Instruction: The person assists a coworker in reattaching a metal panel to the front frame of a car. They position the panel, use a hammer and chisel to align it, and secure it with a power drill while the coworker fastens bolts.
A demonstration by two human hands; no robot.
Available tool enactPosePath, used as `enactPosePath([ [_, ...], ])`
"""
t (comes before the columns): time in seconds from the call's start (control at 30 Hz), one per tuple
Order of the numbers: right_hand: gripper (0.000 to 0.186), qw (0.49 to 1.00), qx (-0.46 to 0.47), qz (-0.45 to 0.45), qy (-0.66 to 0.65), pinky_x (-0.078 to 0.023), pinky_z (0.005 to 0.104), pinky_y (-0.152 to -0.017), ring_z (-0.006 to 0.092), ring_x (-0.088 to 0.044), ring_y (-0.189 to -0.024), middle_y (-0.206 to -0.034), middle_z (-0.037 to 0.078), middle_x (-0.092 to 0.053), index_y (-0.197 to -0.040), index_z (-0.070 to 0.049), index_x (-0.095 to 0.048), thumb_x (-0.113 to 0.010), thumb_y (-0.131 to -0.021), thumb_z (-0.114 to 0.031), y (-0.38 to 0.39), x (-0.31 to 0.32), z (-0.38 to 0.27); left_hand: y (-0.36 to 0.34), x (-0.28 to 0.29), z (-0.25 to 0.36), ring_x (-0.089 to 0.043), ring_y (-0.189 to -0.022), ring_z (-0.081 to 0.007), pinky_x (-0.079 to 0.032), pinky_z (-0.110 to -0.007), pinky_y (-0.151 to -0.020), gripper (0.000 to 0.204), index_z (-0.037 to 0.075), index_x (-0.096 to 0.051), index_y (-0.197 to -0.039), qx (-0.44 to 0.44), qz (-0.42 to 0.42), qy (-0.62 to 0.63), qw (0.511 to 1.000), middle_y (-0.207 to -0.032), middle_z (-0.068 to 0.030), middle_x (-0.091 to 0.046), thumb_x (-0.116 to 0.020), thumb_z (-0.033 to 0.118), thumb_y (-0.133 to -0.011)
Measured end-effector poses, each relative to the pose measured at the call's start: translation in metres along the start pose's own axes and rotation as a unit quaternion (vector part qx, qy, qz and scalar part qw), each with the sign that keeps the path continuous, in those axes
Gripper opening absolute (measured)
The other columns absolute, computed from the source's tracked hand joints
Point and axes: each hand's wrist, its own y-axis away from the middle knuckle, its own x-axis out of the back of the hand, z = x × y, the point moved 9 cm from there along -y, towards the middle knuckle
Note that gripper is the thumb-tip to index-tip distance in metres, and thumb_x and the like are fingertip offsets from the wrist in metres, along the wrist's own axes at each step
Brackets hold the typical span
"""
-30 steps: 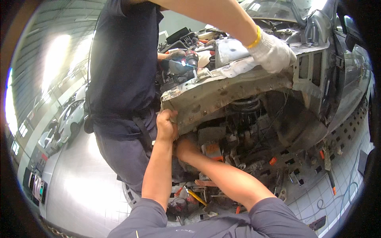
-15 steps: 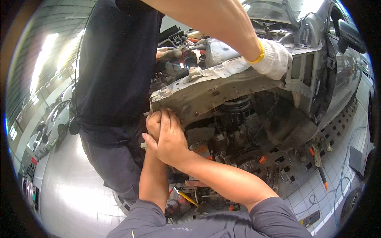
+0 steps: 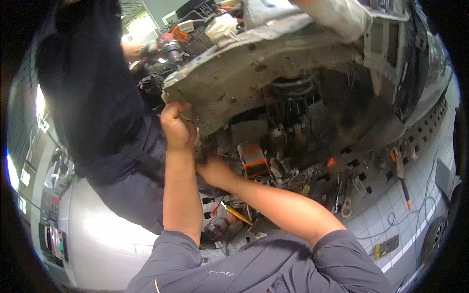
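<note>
In a workshop floored with pale tiles [image 3: 378, 219], hand tools lie scattered over a dark perforated platform [image 3: 376, 171] beside a partly stripped car. The car's bare inner fender panel [image 3: 234, 83] spans the upper middle of the view, above the open wheel well. A person in a grey shirt [image 3: 244, 259] has the left hand [image 3: 177, 124] at the panel's front lower corner, fingers curled in; what they grip cannot be told. The right hand [image 3: 215, 172], blurred, is just below, its fingers too unclear to show their opening or hold. A dark-clad co-worker [image 3: 93, 88] rests a white-gloved hand [image 3: 342, 19] on the panel's far end; a power tool [image 3: 171, 49] is near the other.
</note>
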Motion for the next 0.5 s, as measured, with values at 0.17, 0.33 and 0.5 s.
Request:
enactPosePath([
  [0.17,0.046,0.995,-0.021,-0.084,0.055,-0.047,0.0446,-0.081,0.0402,-0.06,-0.093,-0.101,0.027,-0.062,-0.107,0.005,-0.059,-0.062,-0.084,-0.035,-0.014,-0.016,0.01,-0.006,0.0,0.005,-0.054,-0.078,-0.0192,-0.043,-0.032,-0.078,0.007,0.002,-0.056,-0.071,0.01,-0.059,0.033,0.998,-0.078,-0.0063,-0.056,-0.05,0.004,-0.074],
  [0.33,0.047,0.988,-0.121,-0.074,-0.055,-0.051,0.0387,-0.069,0.0292,-0.067,-0.079,-0.093,0.021,-0.069,-0.103,0.005,-0.065,-0.065,-0.078,-0.035,-0.024,-0.01,0.027,-0.004,-0.014,0.004,-0.054,-0.079,-0.0172,-0.043,-0.032,-0.078,0.007,0.004,-0.057,-0.072,0.021,-0.068,0.045,0.996,-0.08,-0.0038,-0.056,-0.05,0.004,-0.073],
  [0.5,0.045,0.986,-0.156,-0.043,-0.051,-0.047,0.0434,-0.091,0.0402,-0.06,-0.107,-0.111,0.028,-0.063,-0.106,0.005,-0.064,-0.062,-0.08,-0.031,-0.023,-0.004,0.016,-0.008,-0.005,0.009,-0.058,-0.106,-0.0327,-0.047,-0.047,-0.093,0.043,-0.002,-0.057,-0.113,-0.002,-0.032,-0.001,0.999,-0.113,-0.0153,-0.061,-0.047,0.01,-0.073],
])
